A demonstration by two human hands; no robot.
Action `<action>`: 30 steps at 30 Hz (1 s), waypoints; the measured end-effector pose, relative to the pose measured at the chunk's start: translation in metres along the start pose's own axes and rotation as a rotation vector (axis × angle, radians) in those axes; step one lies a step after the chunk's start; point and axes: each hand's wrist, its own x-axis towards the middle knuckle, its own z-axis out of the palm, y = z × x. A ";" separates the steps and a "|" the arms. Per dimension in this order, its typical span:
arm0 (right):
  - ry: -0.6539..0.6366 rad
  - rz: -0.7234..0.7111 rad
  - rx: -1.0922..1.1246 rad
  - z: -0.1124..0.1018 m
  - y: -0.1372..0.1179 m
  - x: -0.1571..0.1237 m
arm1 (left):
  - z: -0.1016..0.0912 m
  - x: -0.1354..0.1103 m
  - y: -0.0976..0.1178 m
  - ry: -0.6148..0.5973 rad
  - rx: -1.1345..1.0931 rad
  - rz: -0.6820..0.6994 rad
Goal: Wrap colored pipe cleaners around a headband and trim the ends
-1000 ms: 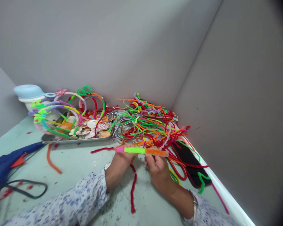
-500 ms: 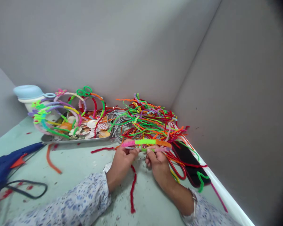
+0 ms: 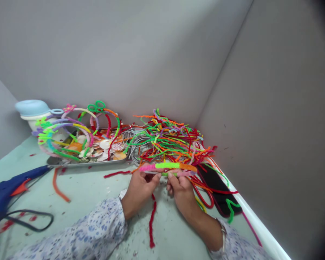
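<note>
My left hand [image 3: 139, 189] and my right hand [image 3: 182, 191] both grip a headband [image 3: 168, 167] wrapped in pink, green and orange pipe cleaner, holding it level just above the pale green table [image 3: 92, 202]. The fingers of both hands are pinched on its lower edge. Right behind it lies a tangled pile of coloured pipe cleaners [image 3: 173, 139]. A red pipe cleaner [image 3: 152, 220] lies on the table between my forearms.
A metal tray [image 3: 83, 161] with shells and finished wrapped headbands [image 3: 67, 130] stands at the back left, a light blue lidded pot [image 3: 34, 110] behind it. A blue glue gun [image 3: 11, 186] with black cord lies left. A black phone [image 3: 219, 191] lies right, against the grey wall.
The headband has tilted up from lying flat so its arch shows, and both hands have shifted slightly forward, fingers closing in toward its middle.
</note>
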 end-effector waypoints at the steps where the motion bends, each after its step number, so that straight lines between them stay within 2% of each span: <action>1: 0.002 0.003 -0.020 0.000 0.002 0.000 | 0.000 0.000 0.001 -0.001 -0.001 0.002; 8: -0.007 -0.094 -0.124 -0.004 0.012 0.002 | 0.002 0.001 0.006 -0.003 -0.002 -0.013; 15: -0.092 -0.253 -0.153 -0.007 0.014 0.001 | -0.003 0.003 0.000 -0.002 0.106 -0.055; 22: -0.044 -0.246 -0.156 -0.006 0.013 0.003 | -0.002 0.004 0.002 -0.026 0.051 -0.033; 30: -0.070 -0.276 -0.187 -0.007 0.011 0.002 | -0.004 0.004 0.000 -0.041 0.126 -0.038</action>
